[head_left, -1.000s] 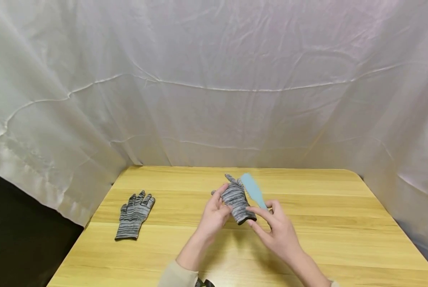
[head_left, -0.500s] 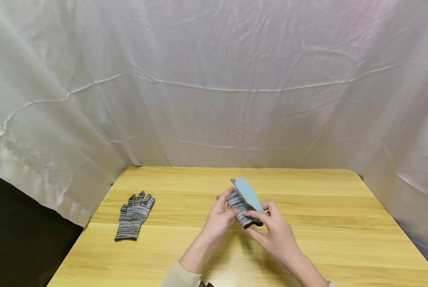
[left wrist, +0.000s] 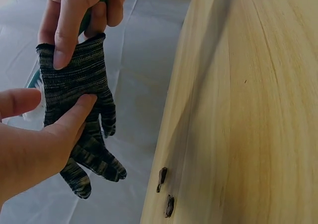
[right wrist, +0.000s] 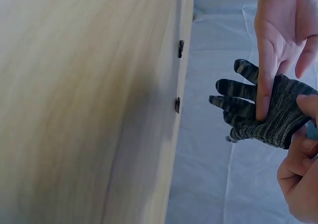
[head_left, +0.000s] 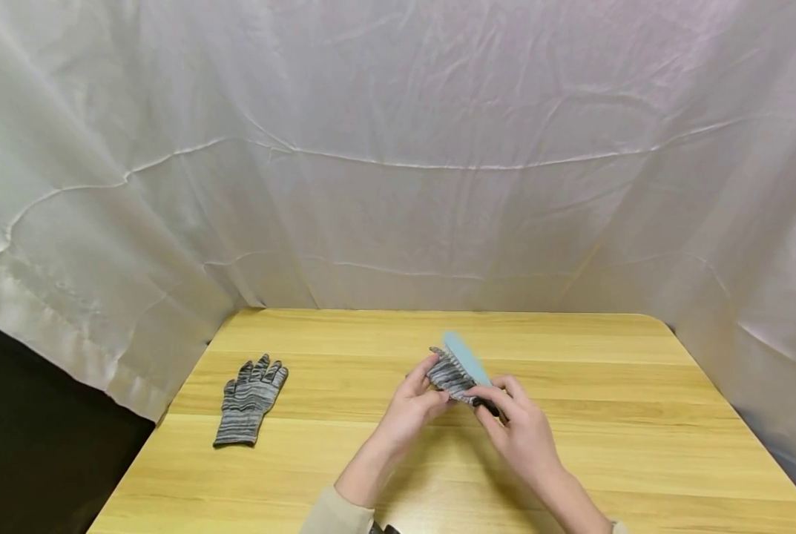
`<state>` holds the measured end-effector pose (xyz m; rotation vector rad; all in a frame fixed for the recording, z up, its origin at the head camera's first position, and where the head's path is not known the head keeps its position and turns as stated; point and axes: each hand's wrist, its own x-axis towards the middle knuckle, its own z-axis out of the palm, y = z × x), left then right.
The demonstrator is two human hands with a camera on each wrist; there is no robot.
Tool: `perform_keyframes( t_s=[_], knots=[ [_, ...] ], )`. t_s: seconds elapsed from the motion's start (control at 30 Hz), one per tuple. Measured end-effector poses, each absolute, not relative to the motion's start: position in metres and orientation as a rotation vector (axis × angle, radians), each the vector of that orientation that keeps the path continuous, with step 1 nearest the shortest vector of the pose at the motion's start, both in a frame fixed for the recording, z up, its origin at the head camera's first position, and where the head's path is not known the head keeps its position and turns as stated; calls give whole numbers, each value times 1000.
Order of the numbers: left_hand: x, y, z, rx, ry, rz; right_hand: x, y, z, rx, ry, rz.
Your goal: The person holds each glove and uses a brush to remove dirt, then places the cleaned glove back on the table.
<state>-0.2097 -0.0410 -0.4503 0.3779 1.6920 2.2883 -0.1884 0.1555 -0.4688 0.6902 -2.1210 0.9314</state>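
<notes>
A grey-and-black striped knit glove [head_left: 449, 377] is held up over the table between both hands. My left hand [head_left: 409, 406] pinches its palm part between thumb and fingers, as the left wrist view also shows on the glove [left wrist: 97, 154]. My right hand [head_left: 523, 432] pinches the dark-edged cuff with thumb and a finger while its other fingers grip a light blue brush [head_left: 466, 357]. The brush lies along the glove's right side, bristles facing the knit; its handle is mostly hidden in that hand. A matching glove [head_left: 247, 404] lies flat at the left, fingers pointing away.
The wooden table [head_left: 638, 415] reaches to a pale hanging curtain [head_left: 398, 208] at the back and sides. A dark area [head_left: 30, 437] is beyond the left edge. Two small dark marks [left wrist: 162, 178] show near the table's edge in the left wrist view.
The held glove has tilted and its cuff has swung right, so less of its face shows. The brush has shifted down and right along the glove. The glove on the table is unmoved.
</notes>
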Motion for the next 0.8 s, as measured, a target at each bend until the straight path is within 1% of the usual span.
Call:
perform_keyframes(
  t_s=[0.23, 0.53, 0.8],
  knots=[
    [-213, -43, -451, 435, 1707, 2231, -190, 158, -467, 574, -2132, 1080],
    [-214, -43, -452, 540, 1845, 2220, -188, 162, -457, 191, -2185, 1687],
    [-214, -40, -454, 571, 1901, 2179, -187, 165, -449, 15, -2112, 1880]
  ],
)
